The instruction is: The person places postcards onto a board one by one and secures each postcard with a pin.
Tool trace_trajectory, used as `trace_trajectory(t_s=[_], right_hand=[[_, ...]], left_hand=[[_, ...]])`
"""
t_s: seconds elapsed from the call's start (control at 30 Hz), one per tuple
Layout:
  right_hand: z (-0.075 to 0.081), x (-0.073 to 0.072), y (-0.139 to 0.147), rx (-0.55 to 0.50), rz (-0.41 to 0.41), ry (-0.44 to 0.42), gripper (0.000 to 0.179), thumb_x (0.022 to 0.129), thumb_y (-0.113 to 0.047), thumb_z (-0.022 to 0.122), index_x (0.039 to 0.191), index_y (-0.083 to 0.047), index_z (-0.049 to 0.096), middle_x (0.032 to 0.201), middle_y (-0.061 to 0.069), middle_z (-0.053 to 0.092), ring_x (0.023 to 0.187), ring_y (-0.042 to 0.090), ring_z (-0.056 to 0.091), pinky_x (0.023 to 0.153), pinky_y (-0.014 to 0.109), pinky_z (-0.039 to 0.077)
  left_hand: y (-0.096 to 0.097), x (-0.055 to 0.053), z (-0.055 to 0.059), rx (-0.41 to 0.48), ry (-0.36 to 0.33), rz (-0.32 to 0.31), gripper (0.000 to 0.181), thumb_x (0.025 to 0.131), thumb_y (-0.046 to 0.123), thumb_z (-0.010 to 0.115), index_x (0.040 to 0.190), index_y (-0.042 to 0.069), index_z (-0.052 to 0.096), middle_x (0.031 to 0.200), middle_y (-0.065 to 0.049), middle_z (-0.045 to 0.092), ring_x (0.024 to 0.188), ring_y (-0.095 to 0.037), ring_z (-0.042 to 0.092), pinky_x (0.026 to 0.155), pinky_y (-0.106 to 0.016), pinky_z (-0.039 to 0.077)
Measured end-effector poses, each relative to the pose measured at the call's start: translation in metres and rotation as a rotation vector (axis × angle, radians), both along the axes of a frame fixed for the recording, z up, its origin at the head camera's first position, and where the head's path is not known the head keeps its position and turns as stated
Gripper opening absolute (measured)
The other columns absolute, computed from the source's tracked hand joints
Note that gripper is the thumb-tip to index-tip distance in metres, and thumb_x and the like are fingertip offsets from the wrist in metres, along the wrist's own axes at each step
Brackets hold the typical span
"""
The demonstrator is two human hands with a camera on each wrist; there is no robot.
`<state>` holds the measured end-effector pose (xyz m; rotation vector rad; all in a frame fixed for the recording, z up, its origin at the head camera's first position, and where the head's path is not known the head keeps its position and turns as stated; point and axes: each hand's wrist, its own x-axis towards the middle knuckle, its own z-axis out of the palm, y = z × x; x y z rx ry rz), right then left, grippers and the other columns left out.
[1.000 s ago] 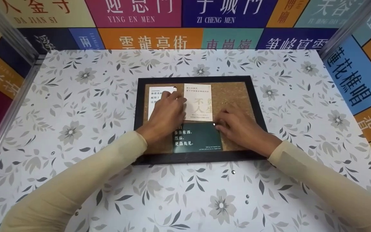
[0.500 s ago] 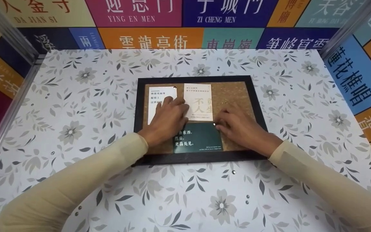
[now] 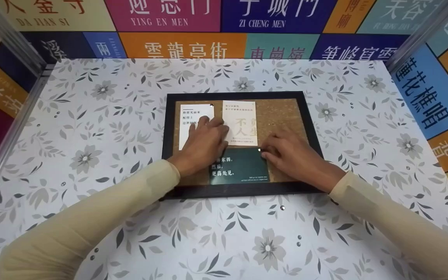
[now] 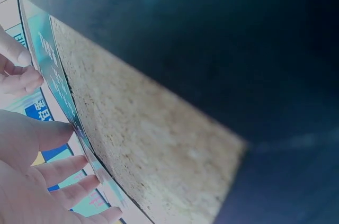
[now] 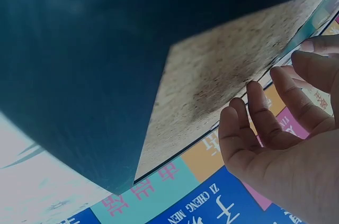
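A black-framed cork board lies on the table with three cards on it. The white card is at its left, partly under my left hand. Beside it is the cream card, and below lies the dark green card. My left hand spreads over the cards, its fingers relaxed and the thumb near the green card's top left, a corner hidden by the hand. My right hand has loosely bent fingers, with the fingertips right at a small shiny pin on the green card's top right corner.
Another pin sits at the white card's top right corner. Small round shiny pieces lie about the table, one just in front of the frame and a pair nearer. Printed panels wall the table's back and sides.
My left hand has drawn back from the white card's upper part toward the green card's top left, uncovering more of the white card's print. My right hand stays by the pin.
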<state>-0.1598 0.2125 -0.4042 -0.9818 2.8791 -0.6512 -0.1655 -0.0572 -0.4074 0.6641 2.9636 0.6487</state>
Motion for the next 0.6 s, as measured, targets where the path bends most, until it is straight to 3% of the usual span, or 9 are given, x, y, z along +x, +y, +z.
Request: trace_trajectory(t_s=[0.1,0.23,0.27,0.6], right_hand=[[0.002,0.007,0.003,0.003,-0.003,-0.001,0.013,0.101,-0.013,0.081,0.110,-0.004,0.081,0.112,0.011,0.070,0.131,0.042,0.061,0.126,0.059,0.035],[0.005,0.019,0.007,-0.012,-0.007,-0.006,0.011,0.100,-0.014,0.082,0.108,-0.006,0.081,0.114,0.008,0.072,0.113,0.031,0.061,0.108,0.053,0.050],[0.005,0.022,0.008,-0.020,-0.004,-0.007,0.010,0.100,-0.013,0.083,0.107,-0.006,0.081,0.114,0.008,0.072,0.111,0.031,0.062,0.103,0.052,0.051],[0.006,0.045,0.010,-0.038,0.048,0.014,0.010,0.099,-0.012,0.083,0.107,-0.007,0.081,0.114,0.006,0.074,0.110,0.029,0.063,0.100,0.053,0.051]], left_hand=[[0.000,0.000,-0.001,-0.001,0.003,-0.001,0.010,0.107,0.017,0.070,0.108,0.008,0.073,0.139,-0.010,0.065,0.126,-0.037,0.052,0.107,-0.067,0.043],[0.000,0.000,-0.002,-0.006,0.006,0.000,0.010,0.107,0.017,0.071,0.108,0.007,0.073,0.142,-0.011,0.064,0.128,-0.038,0.052,0.110,-0.068,0.043],[0.000,0.000,-0.002,-0.009,0.007,0.000,0.011,0.107,0.017,0.071,0.109,0.007,0.073,0.142,-0.011,0.064,0.128,-0.038,0.052,0.109,-0.068,0.043],[0.000,-0.001,-0.001,-0.010,0.005,0.000,0.018,0.108,0.018,0.069,0.120,0.006,0.076,0.147,-0.012,0.063,0.132,-0.040,0.052,0.112,-0.071,0.042]])
